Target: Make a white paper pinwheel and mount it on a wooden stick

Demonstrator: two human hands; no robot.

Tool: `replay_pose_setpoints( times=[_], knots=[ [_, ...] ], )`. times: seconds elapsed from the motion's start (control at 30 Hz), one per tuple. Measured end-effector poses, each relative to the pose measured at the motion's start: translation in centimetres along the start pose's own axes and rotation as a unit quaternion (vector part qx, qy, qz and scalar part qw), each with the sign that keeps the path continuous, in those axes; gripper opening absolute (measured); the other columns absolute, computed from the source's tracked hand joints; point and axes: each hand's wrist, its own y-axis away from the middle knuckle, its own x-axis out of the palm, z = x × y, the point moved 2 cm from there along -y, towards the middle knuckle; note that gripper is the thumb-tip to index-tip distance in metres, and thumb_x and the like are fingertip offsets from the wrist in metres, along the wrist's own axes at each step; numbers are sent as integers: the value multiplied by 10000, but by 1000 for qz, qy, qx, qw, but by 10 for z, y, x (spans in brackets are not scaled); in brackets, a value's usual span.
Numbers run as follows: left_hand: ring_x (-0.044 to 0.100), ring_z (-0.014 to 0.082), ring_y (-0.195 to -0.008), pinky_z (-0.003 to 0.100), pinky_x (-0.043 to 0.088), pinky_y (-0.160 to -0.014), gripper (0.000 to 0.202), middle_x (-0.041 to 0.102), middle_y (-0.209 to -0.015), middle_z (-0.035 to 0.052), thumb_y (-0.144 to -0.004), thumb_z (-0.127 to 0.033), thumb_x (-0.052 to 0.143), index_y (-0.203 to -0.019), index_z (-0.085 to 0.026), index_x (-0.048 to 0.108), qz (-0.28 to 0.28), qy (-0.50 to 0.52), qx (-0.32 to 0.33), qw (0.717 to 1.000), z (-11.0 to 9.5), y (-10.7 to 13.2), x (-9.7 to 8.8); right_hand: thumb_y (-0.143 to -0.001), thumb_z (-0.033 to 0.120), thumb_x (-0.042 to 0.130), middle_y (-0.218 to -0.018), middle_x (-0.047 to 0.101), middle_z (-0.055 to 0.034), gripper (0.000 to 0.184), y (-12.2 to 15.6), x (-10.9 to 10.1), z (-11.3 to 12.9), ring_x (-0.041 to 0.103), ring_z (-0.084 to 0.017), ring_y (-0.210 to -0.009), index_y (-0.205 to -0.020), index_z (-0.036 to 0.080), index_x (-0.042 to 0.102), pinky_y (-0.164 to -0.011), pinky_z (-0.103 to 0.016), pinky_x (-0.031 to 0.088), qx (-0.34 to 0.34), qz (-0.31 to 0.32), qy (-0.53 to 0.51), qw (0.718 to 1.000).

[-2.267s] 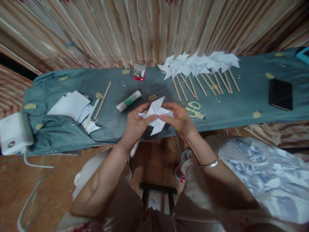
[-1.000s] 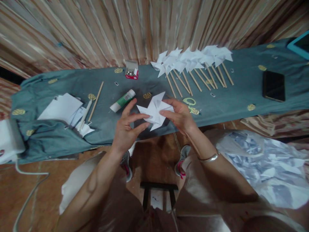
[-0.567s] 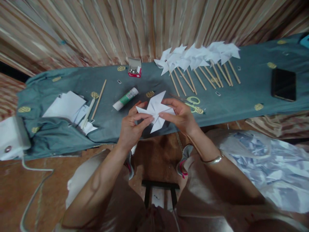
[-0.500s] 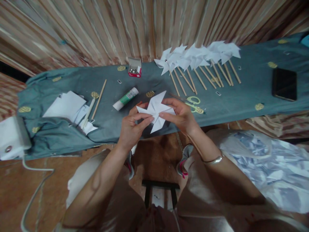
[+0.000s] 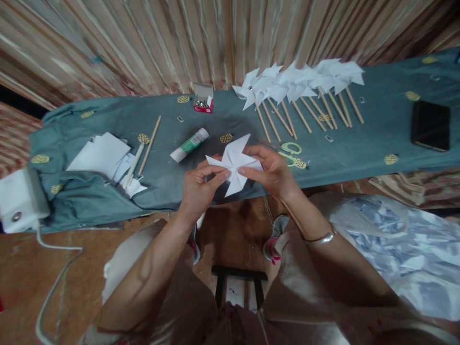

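Observation:
A folded white paper pinwheel point(image 5: 235, 165) is held between both hands, above the near edge of the cloth-covered table. My left hand point(image 5: 201, 188) pinches it near the centre with the thumb on top. On the other side, my right hand point(image 5: 275, 175) grips a blade, its thumb pressed close to the middle and its fingers behind the paper. Beyond the hands lies a glue stick point(image 5: 189, 145) with a green label. Green-handled scissors point(image 5: 290, 151) rest just past my right hand, their blades partly hidden.
Finished pinwheels on sticks point(image 5: 294, 84) lie in an overlapping row at the back. A small open red box point(image 5: 203, 103) holds metal pins. Paper sheets point(image 5: 98, 155) and wooden sticks point(image 5: 150, 143) lie left, by a white device point(image 5: 23, 201). A phone point(image 5: 430, 125) and a bag of folded paper point(image 5: 406, 254) are right.
The view has shifted slightly, so the table items appear a little further right. Both hands keep their hold on the paper pinwheel, with hardly any movement of the fingers.

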Motion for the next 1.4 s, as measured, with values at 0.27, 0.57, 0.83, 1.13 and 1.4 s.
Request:
replay_pose_setpoints(
  times=[0.27,0.57,0.83,1.13,1.4],
  knots=[
    [635,210,-935,375,465,-926,85,726,-874,28,-708,-302,752,-712,-218,751,-3,-8,1,1000,0,1,1,-603,448,839,-865,727,-4,503,-1,0,-2,682,-188,-780,-987,223,604,-741,-350,569,-4,-1,-1,1000],
    [639,203,-942,365,459,-936,74,723,-893,27,-716,-293,743,-713,-219,750,7,-7,12,1000,3,-2,1,-601,465,835,-914,733,-14,524,0,2,0,684,-198,-798,-1008,224,609,-744,-360,571,8,5,4,1000],
    [642,207,-918,366,480,-904,81,723,-853,19,-715,-309,736,-695,-230,740,4,-1,1,1000,4,-1,1,-559,446,861,-888,736,1,526,0,4,3,681,-195,-757,-979,235,625,-722,-357,574,16,-4,-8,1000],
    [634,204,-882,352,477,-885,93,713,-812,23,-704,-306,732,-688,-215,737,1,0,-6,1000,4,-1,3,-598,437,845,-873,719,1,484,0,3,-1,677,-217,-824,-987,248,626,-755,-375,560,8,-8,12,1000],
    [625,183,-856,353,463,-885,89,706,-836,25,-724,-286,715,-687,-206,731,10,7,0,1000,5,-1,4,-592,414,849,-878,719,-3,476,0,5,-1,666,-199,-777,-971,234,623,-730,-363,554,4,-17,8,1000]
  ],
)
